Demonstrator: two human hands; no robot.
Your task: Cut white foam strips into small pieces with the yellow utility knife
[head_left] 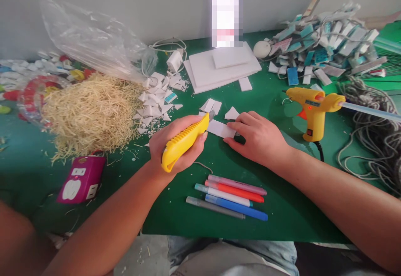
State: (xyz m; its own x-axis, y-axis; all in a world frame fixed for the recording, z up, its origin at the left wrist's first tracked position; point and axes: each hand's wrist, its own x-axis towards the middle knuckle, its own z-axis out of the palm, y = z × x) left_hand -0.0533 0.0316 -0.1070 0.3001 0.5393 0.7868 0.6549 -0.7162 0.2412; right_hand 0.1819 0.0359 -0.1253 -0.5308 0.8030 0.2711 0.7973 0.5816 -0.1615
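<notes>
Yellow cutter (184, 144): ridged plastic handle, slanting forward through my left hand (173, 136); I am pointing its front end towards the white strip, where a greyish part is showing, too blurred to define.
Left hand grip: closed around the handle, fingers and thumb wrapping its sides, presumably for firm control of the tip.
Right hand (260, 136): palm down, partly open; thumb and fingers are bracketing the strip's right end and seemingly holding it to the bench (175, 219), perhaps so that it does not slide. How hard I am pressing, I cannot tell.
White strip (221, 129): flat, smooth, straight-edged, apparently foam board; lying between my hands, its left end close to the cutter's front.
Triangular offcut (232, 113): sharp-cornered, lying just beyond the strip.
Scrap heap (153, 105): angular white chips, gathering loosely at the left, probably to leave working room.
White sheets (203, 75): broad, thin, overlapping in a stack beyond my hands.
Markers (234, 190): five slim cylinders, lying roughly parallel on my near side, likely for easy reach.
Glue gun (315, 113): glossy yellow plastic, a translucent rod extending from its rear; a red light is glowing.
Straw (94, 113): dry, pale, tangled strands.
Cord pile (369, 134): grey, soft-looking loops, coiling at the right.
</notes>
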